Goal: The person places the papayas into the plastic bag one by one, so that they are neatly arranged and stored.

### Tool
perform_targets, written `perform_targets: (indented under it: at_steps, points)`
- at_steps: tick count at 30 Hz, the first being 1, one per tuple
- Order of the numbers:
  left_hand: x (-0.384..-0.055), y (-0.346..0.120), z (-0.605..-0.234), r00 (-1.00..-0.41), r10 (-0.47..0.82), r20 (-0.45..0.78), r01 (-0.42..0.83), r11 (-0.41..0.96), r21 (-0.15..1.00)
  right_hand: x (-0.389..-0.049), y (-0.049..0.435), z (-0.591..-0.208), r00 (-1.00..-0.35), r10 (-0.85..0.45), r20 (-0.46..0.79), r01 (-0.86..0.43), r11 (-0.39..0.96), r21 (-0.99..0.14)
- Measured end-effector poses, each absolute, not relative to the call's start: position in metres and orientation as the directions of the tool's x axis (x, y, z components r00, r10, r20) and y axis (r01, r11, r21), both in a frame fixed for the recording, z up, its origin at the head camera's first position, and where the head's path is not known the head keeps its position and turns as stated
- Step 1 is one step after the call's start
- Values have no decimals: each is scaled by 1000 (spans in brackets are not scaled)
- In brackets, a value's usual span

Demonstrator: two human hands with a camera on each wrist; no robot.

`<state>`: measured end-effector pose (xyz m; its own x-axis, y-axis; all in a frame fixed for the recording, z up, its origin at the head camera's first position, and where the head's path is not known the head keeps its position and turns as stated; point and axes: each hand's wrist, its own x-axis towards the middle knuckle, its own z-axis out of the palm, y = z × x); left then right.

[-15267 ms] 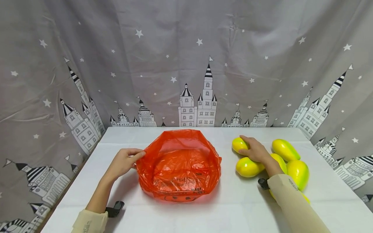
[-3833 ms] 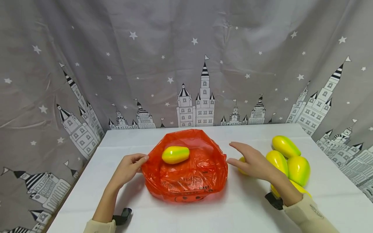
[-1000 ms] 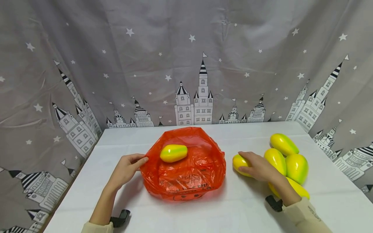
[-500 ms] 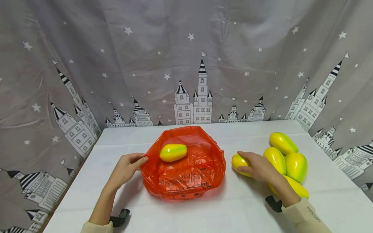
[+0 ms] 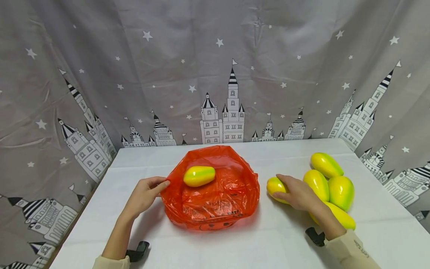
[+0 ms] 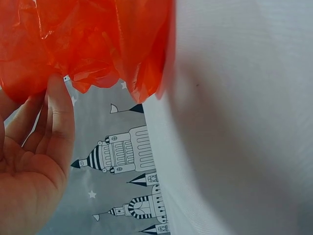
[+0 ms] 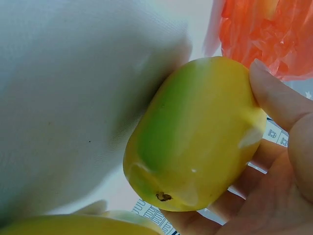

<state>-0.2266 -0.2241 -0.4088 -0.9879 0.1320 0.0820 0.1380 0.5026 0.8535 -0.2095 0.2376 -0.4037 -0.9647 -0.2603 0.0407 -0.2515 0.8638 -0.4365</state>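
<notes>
A red plastic bag stands with its mouth spread wide at the middle of the white table. My left hand pinches its left rim between thumb and fingers; the left wrist view shows fingertips at the red film. One yellow-green mango lies inside, toward the back left. To the right of the bag, my right hand grips another mango, thumb on the near side and fingers over the far side. In the right wrist view this mango sits close to the cloth; whether it touches cannot be told.
Several more mangoes lie clustered at the right, partly behind my right forearm. A white cloth covers the table. Behind it hangs a grey curtain printed with castles and stars. A black wrist camera sits under my left forearm.
Since the oldest frame, one mango has come into the bag. My right hand, spread beside the bag 3.8 s ago, has since taken hold of another mango. The last second shows almost no motion.
</notes>
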Motion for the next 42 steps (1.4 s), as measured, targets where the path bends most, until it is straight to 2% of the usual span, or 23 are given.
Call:
perform_targets:
  at_steps: [14,31,42]
  points:
    - [-225,-223,-408,-988,128,83,137,496,857,-210,236,-404,-965,-258,47,-252,865,-433]
    - [-225,-223,-407,-988,136,70,129,488,863,-209,240,-408,-973,-213,84,-226,840,-493]
    - [-225,-221,-406,-989,133,62,121,498,859,-204,240,-394,-975,-185,121,-221,812,-540]
